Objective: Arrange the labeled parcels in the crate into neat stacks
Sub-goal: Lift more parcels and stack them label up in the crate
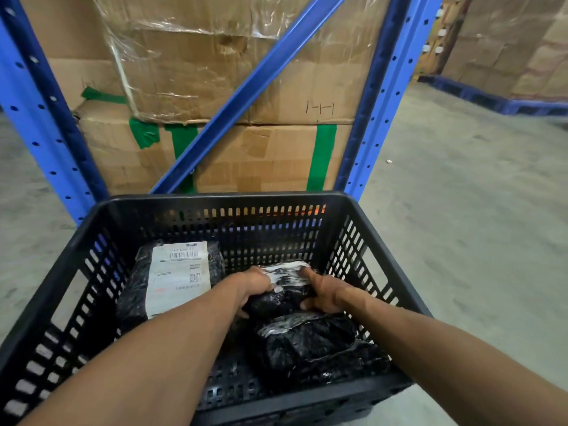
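A black slotted plastic crate [215,201] stands on the floor in front of me. Inside, at the left, lies a large black parcel [172,281] with a white shipping label facing up. In the middle right, a small black parcel [285,287] with a crumpled white label is gripped from both sides: my left hand [255,287] holds its left edge and my right hand [322,293] its right edge. Just in front of it, nearer to me, rests another black parcel [310,342] on top of more black wrapping.
Blue metal rack posts [384,96] and a diagonal brace [246,96] rise right behind the crate, with taped cardboard cartons [276,155] stacked on the shelf. Grey concrete floor [461,210] spreads to the right; a blue pallet [507,103] with cartons sits far right.
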The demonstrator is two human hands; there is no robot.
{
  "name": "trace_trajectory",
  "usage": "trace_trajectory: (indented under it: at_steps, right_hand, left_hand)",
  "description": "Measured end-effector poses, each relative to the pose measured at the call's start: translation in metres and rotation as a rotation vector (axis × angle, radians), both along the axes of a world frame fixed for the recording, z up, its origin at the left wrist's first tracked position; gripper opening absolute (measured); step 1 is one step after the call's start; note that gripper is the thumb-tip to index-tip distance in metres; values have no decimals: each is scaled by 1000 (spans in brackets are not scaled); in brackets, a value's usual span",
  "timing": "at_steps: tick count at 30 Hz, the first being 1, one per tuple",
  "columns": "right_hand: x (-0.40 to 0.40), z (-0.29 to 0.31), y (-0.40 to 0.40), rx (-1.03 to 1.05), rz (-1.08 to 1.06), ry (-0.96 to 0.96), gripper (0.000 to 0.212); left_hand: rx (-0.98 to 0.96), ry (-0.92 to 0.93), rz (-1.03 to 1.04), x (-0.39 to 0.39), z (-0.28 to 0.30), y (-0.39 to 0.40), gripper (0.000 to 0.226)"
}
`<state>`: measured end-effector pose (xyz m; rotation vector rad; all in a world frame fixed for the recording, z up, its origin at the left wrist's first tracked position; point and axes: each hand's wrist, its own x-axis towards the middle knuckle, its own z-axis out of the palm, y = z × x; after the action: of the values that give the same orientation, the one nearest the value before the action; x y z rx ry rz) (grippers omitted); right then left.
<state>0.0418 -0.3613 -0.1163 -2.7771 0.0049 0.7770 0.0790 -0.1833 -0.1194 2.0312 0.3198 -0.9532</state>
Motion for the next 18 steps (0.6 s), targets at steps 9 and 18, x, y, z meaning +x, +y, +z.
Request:
trace_trajectory:
  at_steps: [9, 18]
  right_hand:
    - [-6, 61, -11, 262, -138, -309, 59]
    - [-12, 111, 1, 631, -417, -546, 83]
  left_hand:
    - [-387, -46, 422, -3, 63, 20, 38]
    - [-355, -586, 224, -14, 129, 50, 51]
